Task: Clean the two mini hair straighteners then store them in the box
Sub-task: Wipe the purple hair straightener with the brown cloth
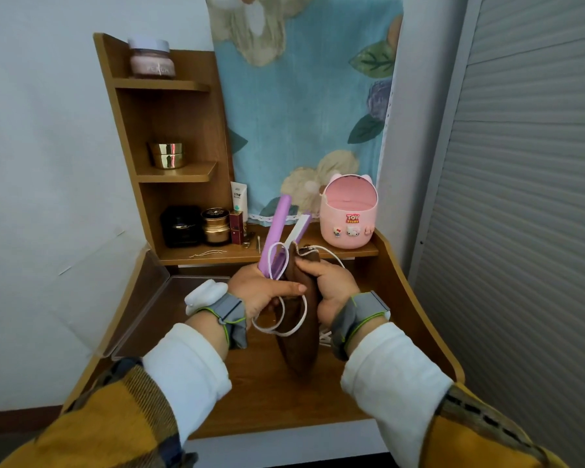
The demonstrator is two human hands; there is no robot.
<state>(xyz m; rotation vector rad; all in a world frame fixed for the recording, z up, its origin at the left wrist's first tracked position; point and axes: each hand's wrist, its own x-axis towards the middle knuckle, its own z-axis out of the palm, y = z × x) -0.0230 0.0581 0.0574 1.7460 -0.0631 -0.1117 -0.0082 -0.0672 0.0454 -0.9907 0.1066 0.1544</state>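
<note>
My left hand point(260, 290) grips the base of a purple mini hair straightener point(277, 231) that points up and away, its two arms spread apart. Its white cord point(291, 322) loops down below my hands. My right hand point(331, 285) holds a brown cloth point(301, 346) against the straightener's lower part; the cloth hangs down over the desk. A white object point(205, 295), maybe the second straightener, lies behind my left wrist by the clear plastic box point(149, 298), whose lid stands open at the left.
A pink Toy Story bin point(348, 214) stands on the desk's point(260, 400) rear ledge at the right. Wooden shelves point(176, 177) at the back left carry jars, a tube and small cosmetics. A floral cloth hangs behind. The wall is close on the right.
</note>
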